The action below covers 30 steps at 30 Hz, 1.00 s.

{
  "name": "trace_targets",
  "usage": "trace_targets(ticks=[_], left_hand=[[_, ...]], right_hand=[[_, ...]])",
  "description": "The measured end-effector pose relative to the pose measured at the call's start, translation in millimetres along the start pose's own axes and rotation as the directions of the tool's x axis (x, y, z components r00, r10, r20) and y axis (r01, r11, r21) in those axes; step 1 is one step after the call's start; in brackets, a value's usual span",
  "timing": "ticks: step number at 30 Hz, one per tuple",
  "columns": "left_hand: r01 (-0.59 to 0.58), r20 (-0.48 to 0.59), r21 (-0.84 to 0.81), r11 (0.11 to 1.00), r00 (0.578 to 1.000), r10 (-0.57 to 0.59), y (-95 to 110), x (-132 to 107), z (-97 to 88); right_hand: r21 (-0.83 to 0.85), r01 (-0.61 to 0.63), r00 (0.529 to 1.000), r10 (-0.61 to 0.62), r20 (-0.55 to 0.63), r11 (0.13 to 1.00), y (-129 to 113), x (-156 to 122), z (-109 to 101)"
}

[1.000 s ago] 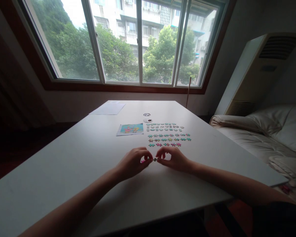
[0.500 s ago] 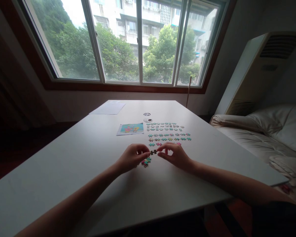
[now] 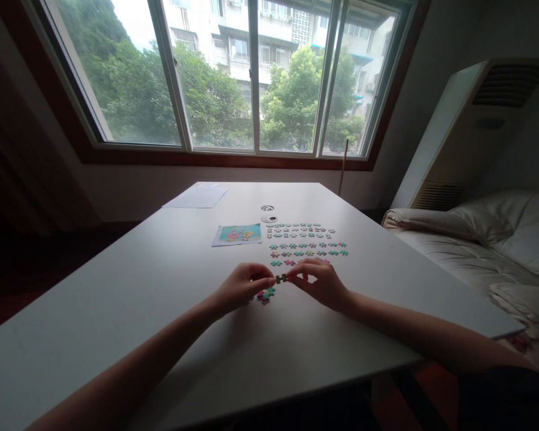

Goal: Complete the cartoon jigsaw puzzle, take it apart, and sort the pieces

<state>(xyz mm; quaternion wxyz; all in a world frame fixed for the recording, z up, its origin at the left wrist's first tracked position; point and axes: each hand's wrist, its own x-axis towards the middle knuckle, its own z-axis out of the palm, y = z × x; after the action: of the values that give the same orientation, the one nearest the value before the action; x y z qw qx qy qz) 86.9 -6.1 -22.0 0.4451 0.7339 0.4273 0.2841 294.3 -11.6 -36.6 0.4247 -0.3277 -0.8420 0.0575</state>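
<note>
A small dark puzzle piece (image 3: 281, 278) is pinched from both sides, just above the white table (image 3: 161, 311). My left hand (image 3: 241, 288) grips its left end with curled fingers. My right hand (image 3: 320, 282) grips its right end. Under my left fingertips a little joined cluster of pink and teal pieces (image 3: 265, 294) lies on the table. Beyond my hands several loose puzzle pieces (image 3: 306, 246) lie sorted in rows.
A colourful picture card (image 3: 237, 234) lies left of the rows. Two small round lids (image 3: 269, 218) sit behind them, a sheet of paper (image 3: 196, 196) at the far left corner. Off the table's right edge are a sofa with bedding (image 3: 485, 239) and a standing air conditioner (image 3: 467, 126).
A second ago both hands pinched the piece lower, close to the table. They lifted slightly and moved away from me, which uncovered the small joined cluster. They have since settled a little lower.
</note>
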Motion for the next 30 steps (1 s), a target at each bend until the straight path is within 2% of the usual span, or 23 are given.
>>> trace_targets(ticks=[3,8,13,17,20,23,27,30], left_hand=[[-0.046,0.000,0.057,0.997,0.999,0.046,-1,0,-3.9],[-0.113,0.025,0.295,0.949,0.994,0.110,-3,-1,-24.3],[-0.095,0.152,0.416,0.904,0.988,0.034,-5,-3,-47.4],[-0.098,0.264,0.486,0.869,0.964,-0.039,-4,-7,-56.4],[-0.103,0.307,0.518,0.849,0.949,-0.073,-4,-10,-58.2],[-0.094,0.318,0.534,0.840,0.943,-0.097,-4,-11,-57.8],[-0.083,0.328,0.548,0.833,0.937,-0.122,-8,-11,-57.3],[-0.080,0.334,0.557,0.827,0.933,-0.135,-11,-12,-57.7]], right_hand=[[-0.019,0.015,0.999,-0.016,-0.030,1.000,4,1,-3],[-0.030,-0.009,0.987,0.004,-0.159,1.000,12,6,-15],[-0.020,-0.068,0.962,0.060,-0.266,0.997,21,10,-27],[-0.022,-0.087,0.960,0.078,-0.269,0.996,24,9,-29],[-0.020,-0.090,0.961,0.082,-0.263,0.996,23,10,-28],[-0.030,-0.103,0.968,0.093,-0.232,0.994,26,13,-32],[-0.143,-0.171,0.985,0.166,-0.049,0.975,43,19,-54],[-0.273,-0.278,0.945,0.313,0.095,0.921,65,20,-80]])
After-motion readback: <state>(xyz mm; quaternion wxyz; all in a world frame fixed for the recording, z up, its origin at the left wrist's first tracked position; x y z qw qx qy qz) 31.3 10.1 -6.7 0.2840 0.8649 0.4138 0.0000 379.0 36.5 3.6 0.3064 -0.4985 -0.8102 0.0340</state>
